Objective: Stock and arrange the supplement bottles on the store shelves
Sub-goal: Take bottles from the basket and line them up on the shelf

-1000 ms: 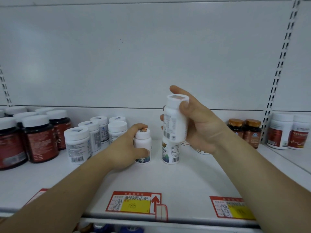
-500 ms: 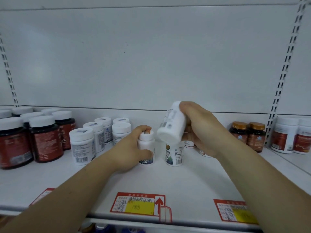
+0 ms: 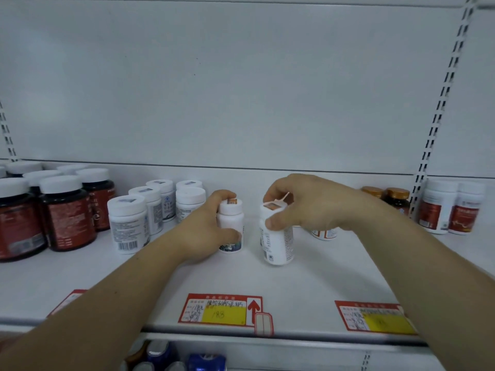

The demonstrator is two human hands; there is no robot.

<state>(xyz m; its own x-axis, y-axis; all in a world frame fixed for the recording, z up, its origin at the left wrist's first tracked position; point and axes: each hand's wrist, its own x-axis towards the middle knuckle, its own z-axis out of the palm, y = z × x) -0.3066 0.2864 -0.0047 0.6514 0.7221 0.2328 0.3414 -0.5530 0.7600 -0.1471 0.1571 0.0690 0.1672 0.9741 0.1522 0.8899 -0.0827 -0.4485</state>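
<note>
The right hand (image 3: 308, 207) clutched the cap end of a white supplement bottle (image 3: 277, 242), its base on the white shelf (image 3: 267, 285). Just beside it, the left hand (image 3: 201, 234) wrapped a smaller white bottle (image 3: 231, 223) standing on the same shelf. Dark jars (image 3: 64, 215) stood to the left and amber bottles (image 3: 396, 199) to the right. Red-and-yellow price tags (image 3: 222, 311) lined the front edge. A white back panel (image 3: 241, 89) rose behind.

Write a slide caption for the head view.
Left hand grips the left white bottle, right hand holds the right white bottle by its top, at a store shelf near dark jars.
</note>
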